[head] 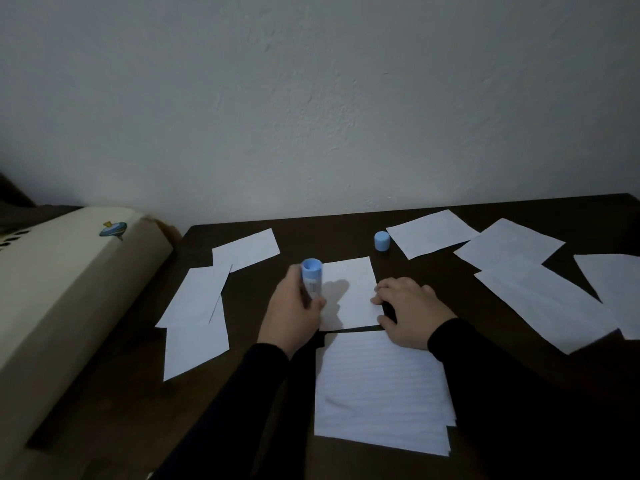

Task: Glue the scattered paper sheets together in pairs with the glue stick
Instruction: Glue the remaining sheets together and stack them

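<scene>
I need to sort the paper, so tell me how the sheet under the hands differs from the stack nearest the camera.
The sheet lies single, while the stack is several sheets with offset edges. The sheet looks smaller and sits farther from the camera than the stack. The right hand rests on the sheet and the left hand holds the glue stick at its edge; the stack is touched only at its top corner. Both are white and flat on the table.

In front of me a pale, rough-plastered wall [311,98] fills the upper half of my view, grey in the dim light. My dark wooden table [114,403] butts against it. To my left stands a cream-coloured piece of furniture [62,289], perhaps a padded bed edge, bearing a small blue sticker [113,230] and a row of dark holes [14,237].
</scene>
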`<control>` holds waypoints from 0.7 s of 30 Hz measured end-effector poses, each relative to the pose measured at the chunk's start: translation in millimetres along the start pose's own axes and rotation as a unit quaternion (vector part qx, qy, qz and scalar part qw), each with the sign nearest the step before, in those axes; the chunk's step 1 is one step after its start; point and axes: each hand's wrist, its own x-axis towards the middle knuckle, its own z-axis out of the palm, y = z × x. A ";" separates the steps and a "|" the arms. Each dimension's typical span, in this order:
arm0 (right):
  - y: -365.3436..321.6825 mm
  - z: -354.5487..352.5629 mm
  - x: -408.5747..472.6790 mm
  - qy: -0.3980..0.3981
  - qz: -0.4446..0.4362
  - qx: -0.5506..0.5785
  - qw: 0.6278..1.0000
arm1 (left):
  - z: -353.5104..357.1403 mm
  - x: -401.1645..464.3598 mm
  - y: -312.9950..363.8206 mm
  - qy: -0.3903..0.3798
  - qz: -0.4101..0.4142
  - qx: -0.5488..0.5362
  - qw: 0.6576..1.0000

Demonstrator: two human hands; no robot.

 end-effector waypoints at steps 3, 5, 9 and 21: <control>1.4 -4.4 4.0 -0.001 -0.007 0.002 1.000 | -4.4 7.7 6.5 0.066 -0.032 -0.092 0.993; 2.4 -6.4 7.7 0.003 -0.012 0.011 1.000 | -3.7 18.7 12.6 0.077 -0.031 -0.105 0.991; 1.0 -5.7 16.8 0.026 -0.024 0.019 0.999 | 11.2 48.0 23.1 0.056 -0.024 -0.119 0.991; 9.2 2.2 29.0 0.010 -0.019 -0.013 1.000 | 54.7 91.5 33.0 -0.012 0.064 -0.016 0.998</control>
